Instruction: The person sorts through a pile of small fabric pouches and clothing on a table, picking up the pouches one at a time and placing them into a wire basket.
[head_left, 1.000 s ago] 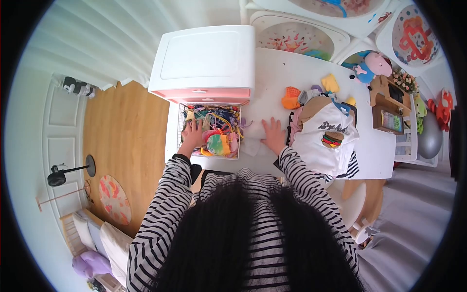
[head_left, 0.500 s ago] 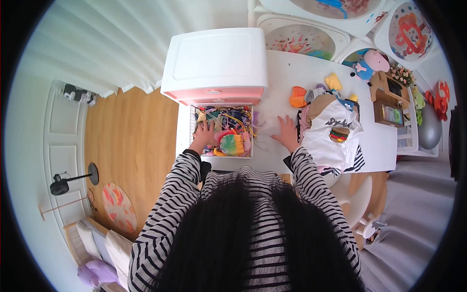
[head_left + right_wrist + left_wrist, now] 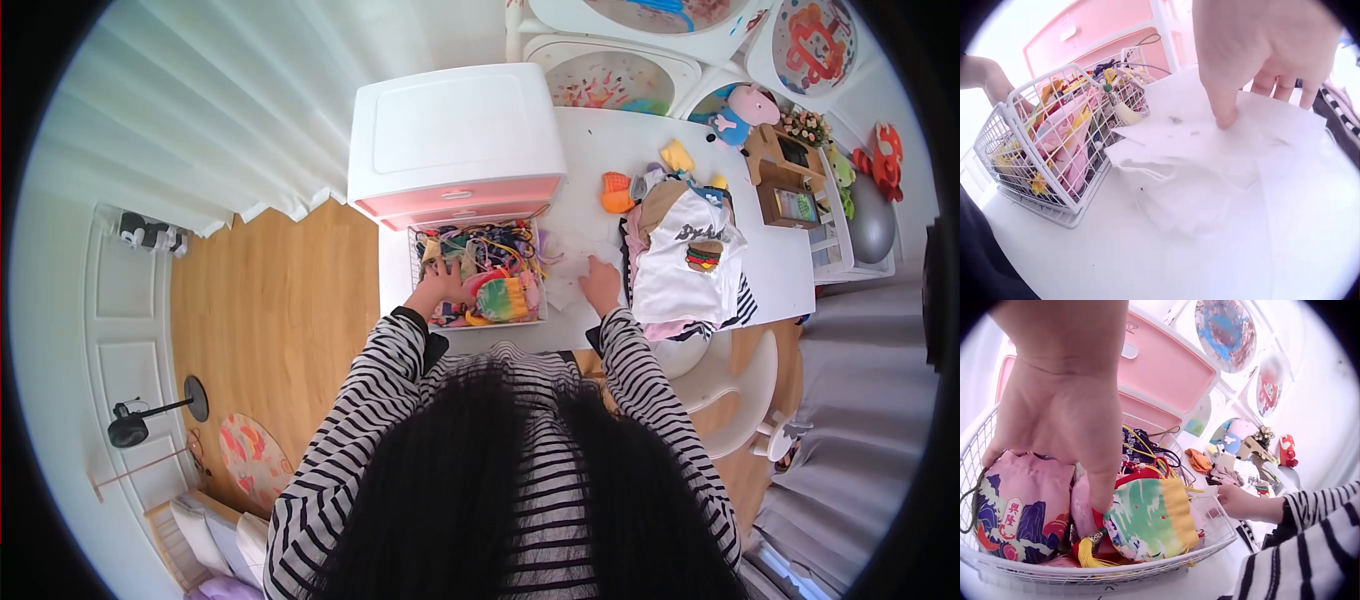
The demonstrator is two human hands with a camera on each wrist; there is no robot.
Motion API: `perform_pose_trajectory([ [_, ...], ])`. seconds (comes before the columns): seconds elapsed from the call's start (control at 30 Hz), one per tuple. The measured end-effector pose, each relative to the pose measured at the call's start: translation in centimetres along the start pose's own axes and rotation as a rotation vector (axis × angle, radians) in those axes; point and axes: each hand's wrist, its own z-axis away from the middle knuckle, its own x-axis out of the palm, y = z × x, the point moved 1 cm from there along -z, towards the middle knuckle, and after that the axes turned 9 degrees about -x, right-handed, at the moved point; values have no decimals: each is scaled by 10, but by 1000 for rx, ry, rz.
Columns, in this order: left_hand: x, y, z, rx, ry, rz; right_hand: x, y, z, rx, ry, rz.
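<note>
My left hand (image 3: 445, 287) reaches into a white wire basket (image 3: 1210, 550), resting on small fabric drawstring pouches. Its fingers lie over a pink-and-navy pouch (image 3: 1025, 506); its thumb is beside a green-and-yellow pouch (image 3: 1147, 519) and a yellow tassel (image 3: 1094, 553). To the right of the basket my right hand (image 3: 601, 287) pinches a thin white sheet (image 3: 1172, 125), thumb on top and fingertips behind its edge. Under that sheet lies more thin white material (image 3: 1179, 194) with a pale cord. Cords and tassels tangle at the basket's far side.
A white-and-pink drawer unit (image 3: 455, 130) stands right behind the basket. Folded clothes (image 3: 690, 260) with a burger print are piled to the right, near orange (image 3: 617, 192) and yellow cloth pieces (image 3: 677, 155). A plush pig (image 3: 742, 118) and wooden organizer (image 3: 785, 180) stand farther back.
My right hand's spread fingers have drawn together on the white sheet. My left hand stays on the pouches in the basket. The head view has shifted, so the table appears farther right.
</note>
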Motion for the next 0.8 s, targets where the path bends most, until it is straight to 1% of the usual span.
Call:
perform_pose_trajectory([
  [0.07, -1, -2, 2, 10, 5, 9, 6, 6, 0, 44, -63, 16],
  [0.1, 1, -3, -1, 20, 8, 17, 8, 7, 0, 45, -62, 17],
  [0.17, 11, -7, -16, 52, 20, -23, 8, 12, 5, 132, 43, -133],
  [0.2, 11, -8, -18, 79, 32, -64, 2, 12, 5, 134, 45, -130],
  [0.27, 13, -10, -19, 93, 32, -47, -10, 16, 2, 284, 70, -301],
  [0.3, 9, -10, -13, 104, 30, -28, -17, 18, 1, 284, 73, -298],
  [0.33, 4, -10, -8, 108, 31, -29, -26, 19, 0, 257, 129, -355],
  [0.37, -1, -10, -3, 152, 18, -79, -33, 21, 0, 229, 184, -412],
  [0.4, -4, -10, 2, 196, 4, -130, -39, 23, 0, 231, 185, -409],
  [0.43, -5, -12, 6, 201, 4, -130, -44, 27, 1, 270, 193, -402],
  [0.5, -7, -20, 11, 227, 74, 222, -52, 34, 0, 312, 172, -424],
  [0.53, -5, -23, 9, 231, 75, 224, -44, 49, -2, 312, 174, -420],
  [0.6, 0, -27, 5, 232, 167, 292, -27, 70, -5, 289, 182, -589],
  [0.63, 2, -28, 2, 233, 169, 295, -41, 58, -4, 286, 182, -587],
  [0.7, 2, -31, -3, 312, 214, 276, -75, 31, -4, 203, 216, -887],
  [0.73, -1, -31, -2, 312, 218, 279, -84, 23, -5, 198, 216, -885],
  [0.8, -10, -29, 2, 496, 220, 392, -97, 11, -9, 163, 135, -883],
])
